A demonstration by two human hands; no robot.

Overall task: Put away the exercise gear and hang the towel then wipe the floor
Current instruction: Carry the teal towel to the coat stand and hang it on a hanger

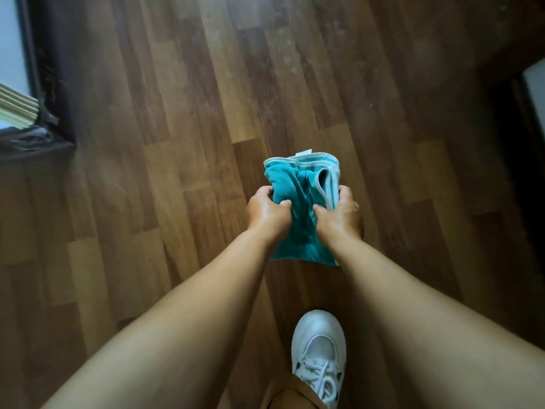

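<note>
I have the teal cloth bunched between both hands, out in front of me above the wooden floor. My left hand grips its left side, thumb pressed into the folds, and my right hand grips the right side where the pale edging loops; the fingers of both are curled round the fabric. Whether the cloth's far edge touches the boards or hangs just above them I cannot tell. My white sneaker stands on the floor near me, a little to the right.

What worries me is the wad itself. Bunched like this, only a narrow ridge would meet the floor, so I judge a wipe would leave streaks and missed strips unless I flatten it first. My grip sits near the middle, with loose cloth below my wrists and a free flap at the far end; if I push forward, that flap may fold under and the bundle roll instead of slide. A loose tail near my foot could also get stepped on and tug the cloth out of my fingers.

The dark frame at the far left and the dark edge at the right bound the boards; wiping blindly toward either, I could knock my knuckles or push dirt into the corner there.
</note>
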